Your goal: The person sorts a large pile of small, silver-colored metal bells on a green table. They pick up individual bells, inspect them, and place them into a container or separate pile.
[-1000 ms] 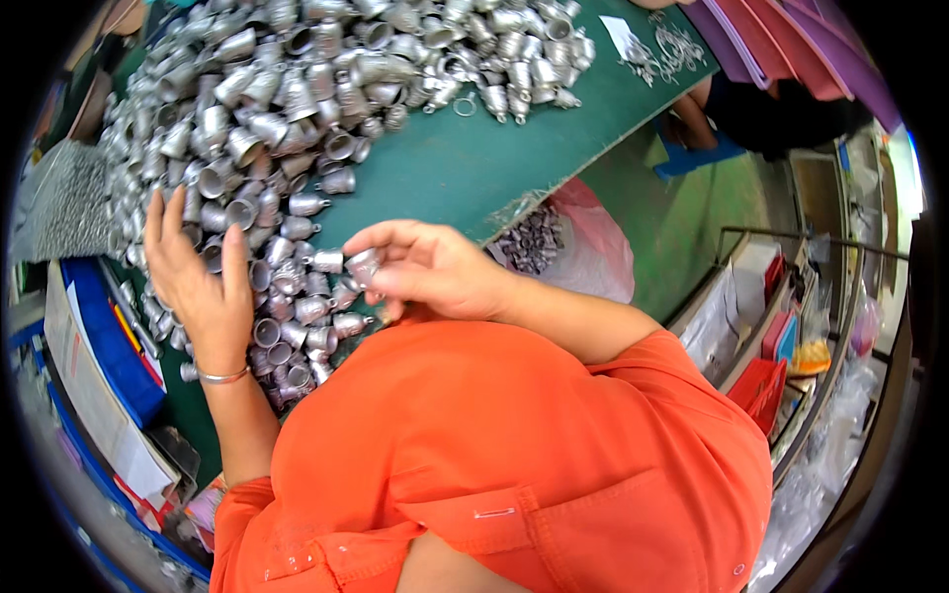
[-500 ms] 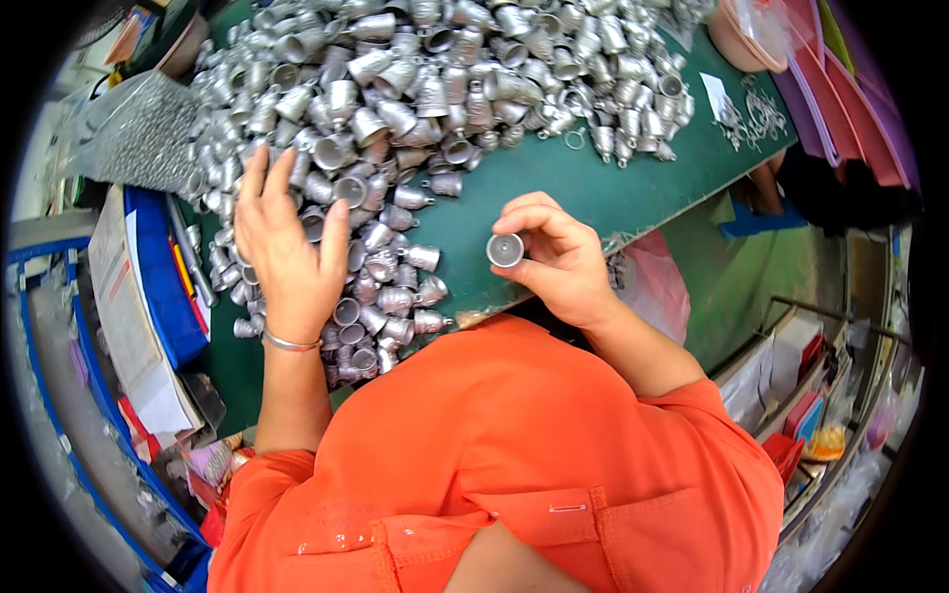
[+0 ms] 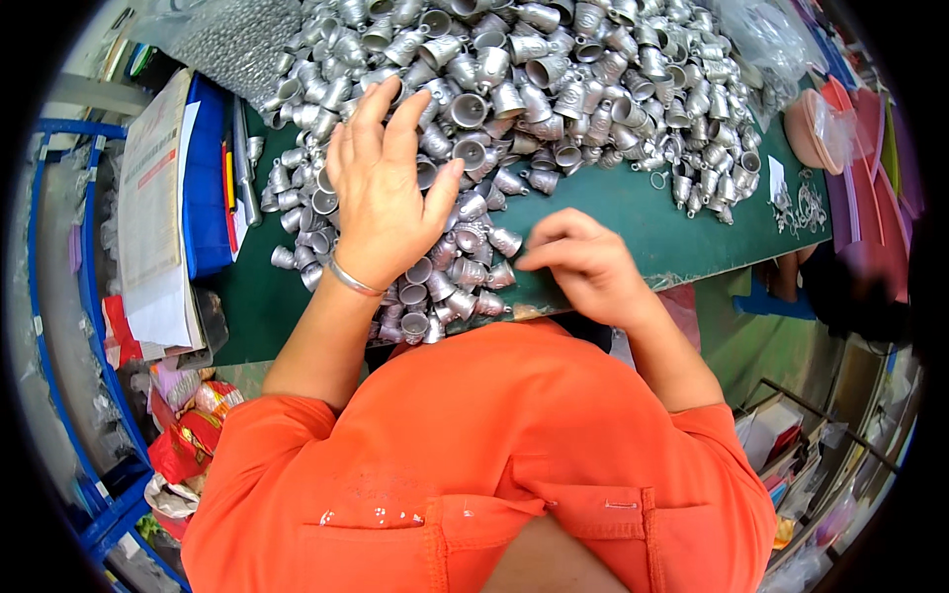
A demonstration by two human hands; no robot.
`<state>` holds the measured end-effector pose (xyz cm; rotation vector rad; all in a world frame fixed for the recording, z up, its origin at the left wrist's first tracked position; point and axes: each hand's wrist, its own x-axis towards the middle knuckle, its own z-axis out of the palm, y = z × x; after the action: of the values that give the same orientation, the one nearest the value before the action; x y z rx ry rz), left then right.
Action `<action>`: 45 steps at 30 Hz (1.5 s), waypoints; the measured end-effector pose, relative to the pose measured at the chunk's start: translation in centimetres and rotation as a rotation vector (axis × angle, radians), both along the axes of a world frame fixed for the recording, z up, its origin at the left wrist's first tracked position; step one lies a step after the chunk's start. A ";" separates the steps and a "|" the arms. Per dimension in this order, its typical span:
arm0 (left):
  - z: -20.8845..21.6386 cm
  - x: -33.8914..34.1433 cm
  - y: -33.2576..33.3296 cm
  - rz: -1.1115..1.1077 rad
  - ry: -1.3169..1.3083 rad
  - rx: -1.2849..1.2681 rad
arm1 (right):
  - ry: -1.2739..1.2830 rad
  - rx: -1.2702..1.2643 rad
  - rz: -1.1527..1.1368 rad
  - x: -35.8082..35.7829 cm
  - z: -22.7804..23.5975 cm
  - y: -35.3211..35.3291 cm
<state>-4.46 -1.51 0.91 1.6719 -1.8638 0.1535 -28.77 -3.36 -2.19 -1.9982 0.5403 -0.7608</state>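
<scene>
Many small silver metal bells (image 3: 544, 69), each with a loop on top, lie heaped across the green tabletop (image 3: 633, 212). My left hand (image 3: 390, 193) rests over the near-left part of the heap, fingers spread, with nothing seen in it. Just right of the nearest bells is my right hand (image 3: 593, 272). Its fingers are bent and point left, with their tips close to a bell (image 3: 504, 241) at the edge of the group. I see nothing between those fingertips; the palm and thumb are hidden.
A clear bag of tiny silver beads (image 3: 232, 44) lies at the far left. Nearer stands a blue tray (image 3: 210, 188) with papers (image 3: 158, 198) and pens. Small rings and wire pieces (image 3: 803, 210) lie at the right, by a pink bowl (image 3: 811, 133). The table's edge runs along my body.
The bell held in my right hand is no longer visible; that hand has turned and moved toward the near bells. My left hand has shifted slightly forward and right. The whole view has shifted.
</scene>
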 end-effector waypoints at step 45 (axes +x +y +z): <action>0.4 0.0 0.3 0.006 -0.011 0.020 | 0.469 -0.331 -0.256 0.5 1.0 -3.5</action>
<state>-4.50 -1.24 1.36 1.6935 -1.8740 0.1476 -28.26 -6.85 -1.17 -2.4655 1.0118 -0.5529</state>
